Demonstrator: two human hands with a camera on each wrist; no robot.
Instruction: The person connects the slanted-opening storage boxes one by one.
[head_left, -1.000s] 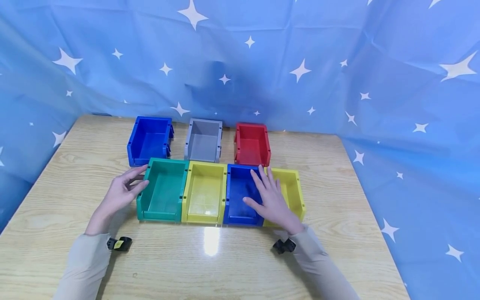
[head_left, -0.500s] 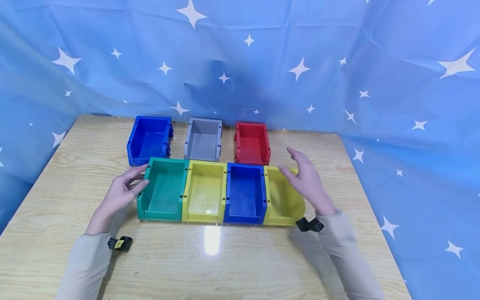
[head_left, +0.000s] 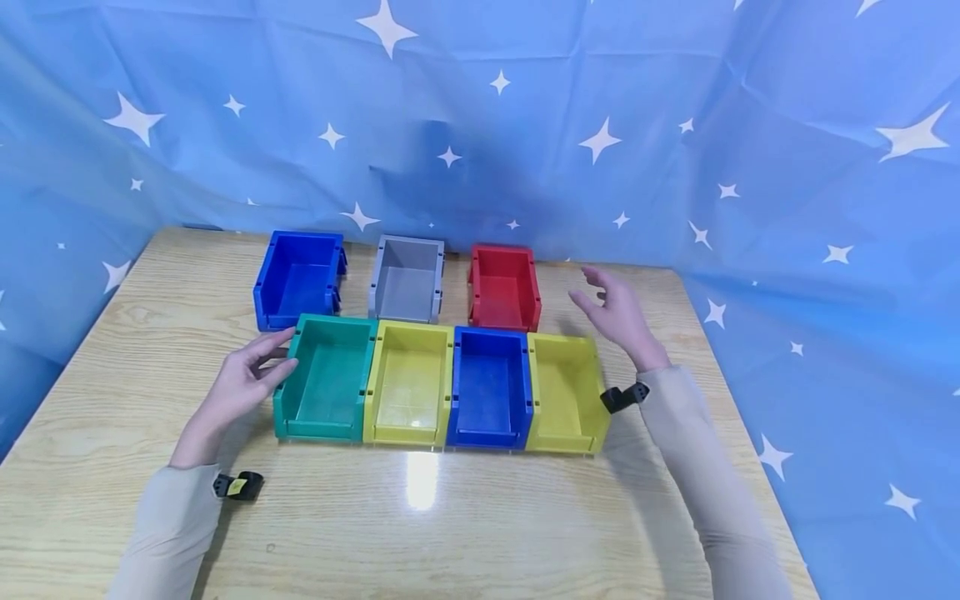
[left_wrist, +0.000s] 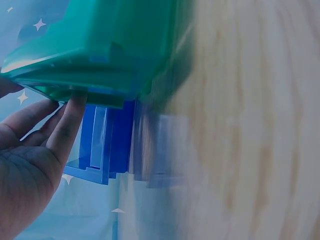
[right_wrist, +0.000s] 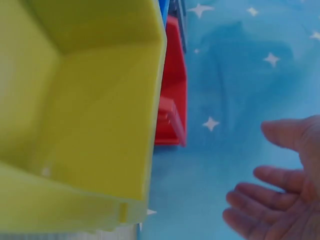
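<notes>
My left hand (head_left: 243, 387) rests at the left wall of the green storage bin (head_left: 332, 375). In the left wrist view its fairly straight fingers (left_wrist: 67, 125) touch the outer side of that bin, and the thumb tip is hidden at the rim. To the green bin's right, in one row side by side, stand a yellow bin (head_left: 410, 379), a blue bin (head_left: 490, 383) and a second yellow bin (head_left: 564, 392). My right hand (head_left: 618, 317) is raised beyond the far right corner of that second yellow bin, fingers loosely bent, holding nothing. The right wrist view shows it apart from the bins.
Behind the row, near the cloth, stand another blue bin (head_left: 303, 279), a grey bin (head_left: 408, 279) and a red bin (head_left: 506, 287), with gaps between them. A blue cloth with white stars (head_left: 480, 150) hangs behind the wooden table (head_left: 480, 533).
My right hand has moved from above the blue bin rightward over the end yellow bin, then farther back beyond it. My left hand has stayed at the green bin.
</notes>
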